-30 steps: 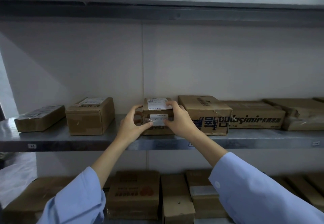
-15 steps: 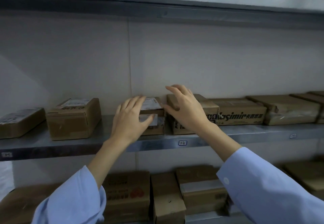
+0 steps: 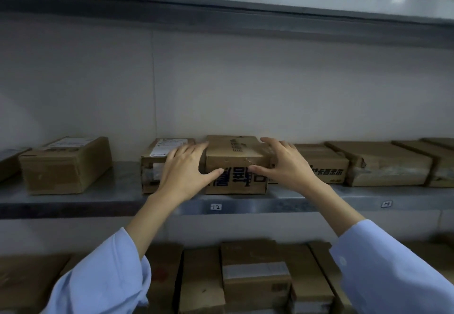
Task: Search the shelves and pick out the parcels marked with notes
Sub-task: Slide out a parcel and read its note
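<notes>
On mid shelf, left hand & right hand spread on blue-print box; tight fit w/ labelled box could drag it off edge.

A person in pale blue sleeves sets both hands on a cardboard parcel printed with blue characters, on a metal shelf. The left hand and right hand lie over its top corners, fingers spread, thumbs against its front. A labelled parcel sits just beside it, to the left; more boxes fill the shelf below.
</notes>
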